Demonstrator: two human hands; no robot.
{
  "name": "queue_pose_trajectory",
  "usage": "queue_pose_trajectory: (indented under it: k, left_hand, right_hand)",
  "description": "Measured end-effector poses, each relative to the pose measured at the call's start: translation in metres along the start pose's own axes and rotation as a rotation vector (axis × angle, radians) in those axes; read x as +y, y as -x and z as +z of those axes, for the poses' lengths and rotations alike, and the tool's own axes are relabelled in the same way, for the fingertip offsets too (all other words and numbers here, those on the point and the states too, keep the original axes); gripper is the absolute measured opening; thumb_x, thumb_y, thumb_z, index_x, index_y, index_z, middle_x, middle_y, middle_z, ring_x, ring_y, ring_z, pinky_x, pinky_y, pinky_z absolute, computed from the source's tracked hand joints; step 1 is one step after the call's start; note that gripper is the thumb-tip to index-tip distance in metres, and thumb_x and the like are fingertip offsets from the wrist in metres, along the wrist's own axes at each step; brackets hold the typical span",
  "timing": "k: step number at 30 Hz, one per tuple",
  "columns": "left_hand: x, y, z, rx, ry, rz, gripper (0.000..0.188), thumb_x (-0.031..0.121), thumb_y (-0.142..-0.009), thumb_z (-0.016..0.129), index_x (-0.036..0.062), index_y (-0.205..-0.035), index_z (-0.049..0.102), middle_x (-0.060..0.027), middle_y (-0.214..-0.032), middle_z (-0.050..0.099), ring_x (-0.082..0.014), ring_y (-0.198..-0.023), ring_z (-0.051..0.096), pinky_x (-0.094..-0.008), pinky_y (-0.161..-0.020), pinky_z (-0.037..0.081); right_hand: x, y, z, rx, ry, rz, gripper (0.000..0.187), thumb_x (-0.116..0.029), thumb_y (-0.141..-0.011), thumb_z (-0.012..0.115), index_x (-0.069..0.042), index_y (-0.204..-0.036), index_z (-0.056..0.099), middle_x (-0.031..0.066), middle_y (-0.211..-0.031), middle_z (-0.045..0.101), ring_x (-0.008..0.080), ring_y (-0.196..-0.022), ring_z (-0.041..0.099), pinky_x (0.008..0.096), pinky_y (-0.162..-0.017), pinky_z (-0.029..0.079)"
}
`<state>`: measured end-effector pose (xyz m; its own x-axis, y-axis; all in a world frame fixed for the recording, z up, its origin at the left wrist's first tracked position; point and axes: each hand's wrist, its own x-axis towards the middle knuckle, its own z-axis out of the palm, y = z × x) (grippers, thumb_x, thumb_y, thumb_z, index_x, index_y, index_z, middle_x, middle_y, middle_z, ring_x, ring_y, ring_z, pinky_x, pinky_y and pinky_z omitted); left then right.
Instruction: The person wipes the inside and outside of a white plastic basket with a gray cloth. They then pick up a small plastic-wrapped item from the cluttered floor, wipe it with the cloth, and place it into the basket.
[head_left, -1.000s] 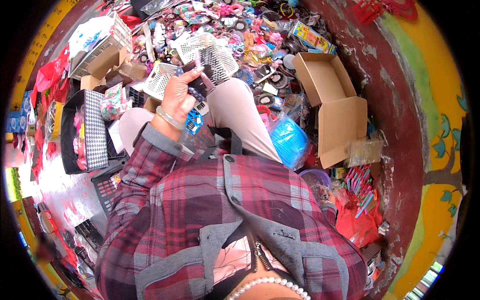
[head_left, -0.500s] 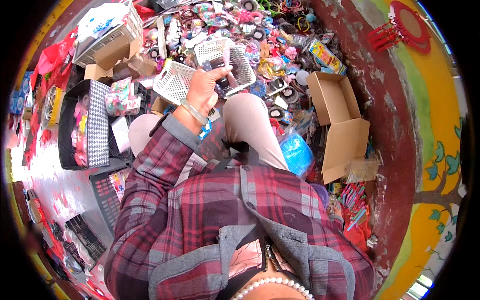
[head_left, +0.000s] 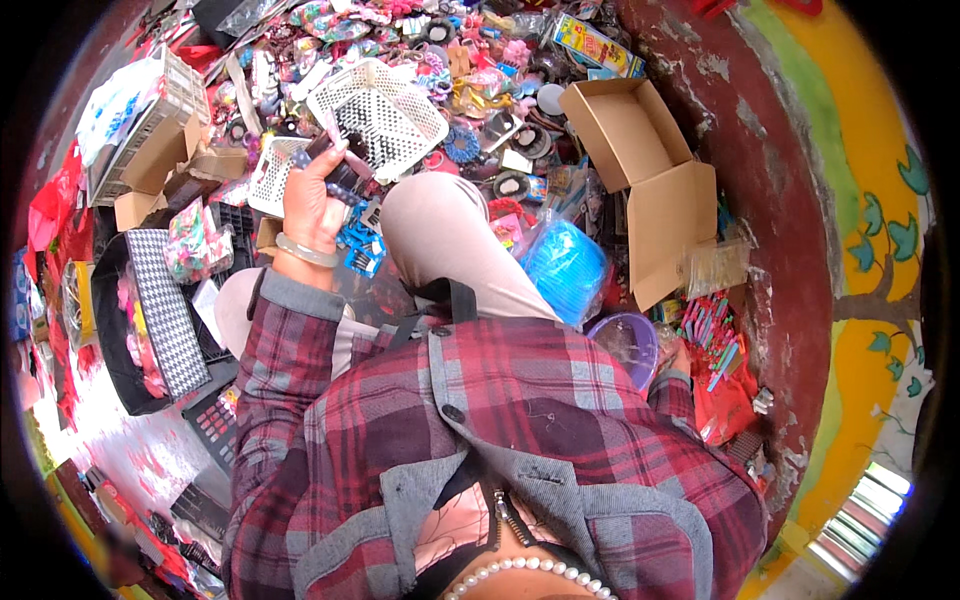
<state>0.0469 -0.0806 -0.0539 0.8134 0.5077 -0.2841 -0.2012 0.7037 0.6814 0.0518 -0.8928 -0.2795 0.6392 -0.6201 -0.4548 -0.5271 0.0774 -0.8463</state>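
Dark-and-pink bundle (head_left: 357,163), exact type unclear, sits in the left hand (head_left: 318,205), fingers curled around it, by the near-left corner of the larger white basket (head_left: 400,112). Smaller white basket (head_left: 268,178) just left. Right hand (head_left: 675,357) is beside the purple basin (head_left: 645,340), grip can't be told; blue wrapped stack (head_left: 567,262) near the basin.

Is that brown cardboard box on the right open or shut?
Open: the cardboard box shows its inside, with its lid spread out.
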Motion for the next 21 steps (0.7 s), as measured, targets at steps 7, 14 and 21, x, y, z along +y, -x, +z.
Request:
queue_pose_trajectory:
  k: [7, 14, 21]
  left_hand:
    - [-0.005, 0.001, 0.001, 0.007, -0.023, -0.055, 0.022, -0.006, -0.076, 0.059, 0.0007, -0.097, 0.057, -0.0081, -0.084, 0.062, -0.0191, -0.074, 0.062, -0.0311, -0.067, 0.054]
    - [-0.01, 0.0, 0.005, 0.044, -0.023, -0.029, 0.018, -0.005, -0.077, 0.057, 0.0002, -0.094, 0.057, -0.0077, -0.08, 0.061, -0.0193, -0.068, 0.061, -0.0331, -0.061, 0.054]
    - [-0.006, 0.009, 0.008, 0.056, -0.006, -0.058, 0.014, -0.004, -0.076, 0.056, -0.0015, -0.09, 0.056, -0.0085, -0.075, 0.06, -0.0207, -0.064, 0.061, -0.0342, -0.058, 0.053]
  right_hand:
    - [0.001, 0.013, 0.018, 0.077, -0.09, 0.091, 0.016, -0.021, -0.078, 0.053, -0.009, -0.087, 0.059, 0.0043, -0.071, 0.055, 0.0182, -0.053, 0.05, 0.0354, -0.045, 0.038]
    - [-0.001, 0.015, 0.021, 0.069, -0.12, 0.128, 0.022, -0.027, -0.08, 0.054, -0.01, -0.094, 0.057, 0.0065, -0.081, 0.056, 0.0233, -0.064, 0.051, 0.0433, -0.053, 0.04]
    - [-0.004, 0.027, 0.0, -0.001, -0.132, 0.252, 0.028, -0.032, -0.081, 0.054, -0.012, -0.101, 0.056, 0.0086, -0.092, 0.057, 0.0285, -0.075, 0.053, 0.0511, -0.06, 0.042]
